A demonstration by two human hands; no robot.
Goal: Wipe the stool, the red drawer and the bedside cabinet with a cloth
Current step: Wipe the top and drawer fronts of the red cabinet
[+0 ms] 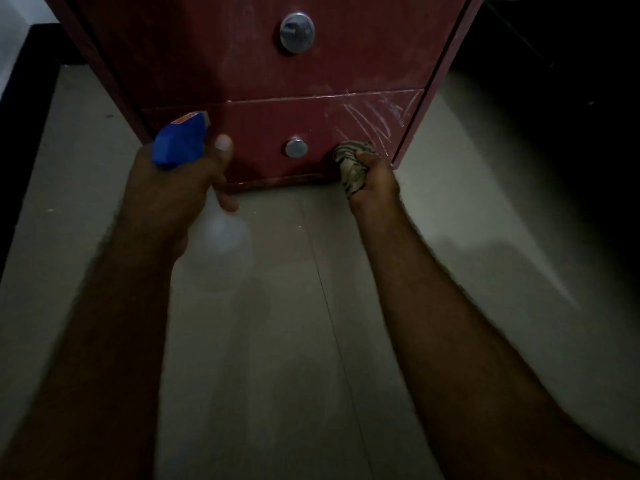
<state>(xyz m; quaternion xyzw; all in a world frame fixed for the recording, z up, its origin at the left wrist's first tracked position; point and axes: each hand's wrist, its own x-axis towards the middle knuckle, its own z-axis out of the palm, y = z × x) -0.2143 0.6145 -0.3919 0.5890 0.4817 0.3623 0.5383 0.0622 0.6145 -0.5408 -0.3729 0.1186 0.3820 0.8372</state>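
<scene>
Left hand [173, 192] gripping spray bottle [180, 142], right hand [375, 183] clutching striped cloth [350, 164], streaky red drawer [263, 128]

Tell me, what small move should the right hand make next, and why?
Probably sweep the cloth up across the lower drawer: the right hand holds it near the bottom edge, and pale streaks show just above it.

The pale tiled floor [277, 358] (one grout line showing) carries the red bedside cabinet [225, 64], standing upright.
</scene>
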